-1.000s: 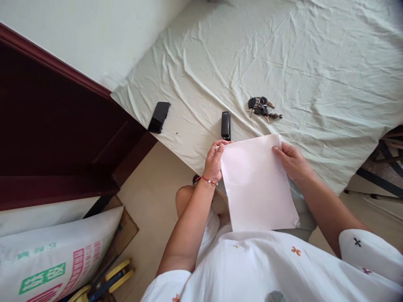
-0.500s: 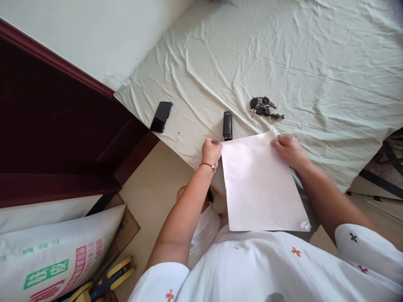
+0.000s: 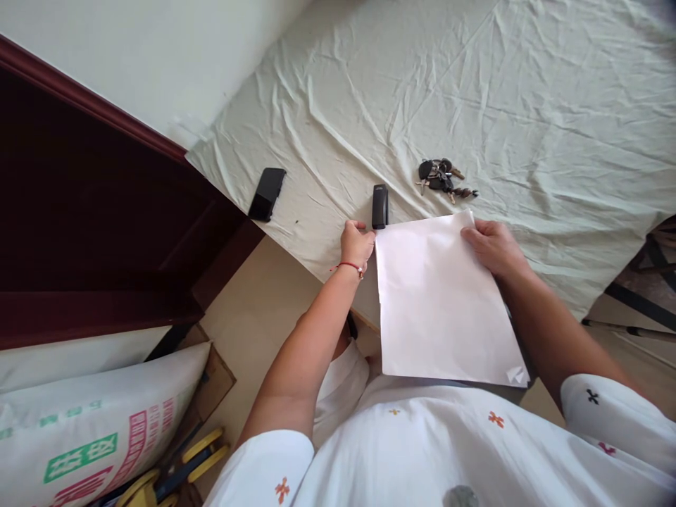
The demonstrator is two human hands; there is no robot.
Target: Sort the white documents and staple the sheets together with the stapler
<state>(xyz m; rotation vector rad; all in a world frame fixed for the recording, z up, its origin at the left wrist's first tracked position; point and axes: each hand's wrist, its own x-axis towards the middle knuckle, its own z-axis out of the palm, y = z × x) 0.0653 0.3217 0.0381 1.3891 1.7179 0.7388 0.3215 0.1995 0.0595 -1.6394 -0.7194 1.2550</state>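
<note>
Both hands on the paper sheet [image 3: 441, 299]: left hand [image 3: 356, 244] pinches its top-left corner, right hand [image 3: 493, 246] grips the top-right. Sheet overhangs the bed [image 3: 528, 91] edge. Black stapler [image 3: 379, 206] just beyond the sheet's left corner, keys [image 3: 441, 178] beyond its top edge, phone [image 3: 267, 193] well left.

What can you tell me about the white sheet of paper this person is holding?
The paper is a plain white, blank, rectangular sheet or thin stack, smooth apart from a curled near right corner. It lies tilted, its far end over the edge of the wrinkled pale cloth, the near end toward the person's lap. The left hand meets its far left corner; the right hand holds its far right corner.
</note>
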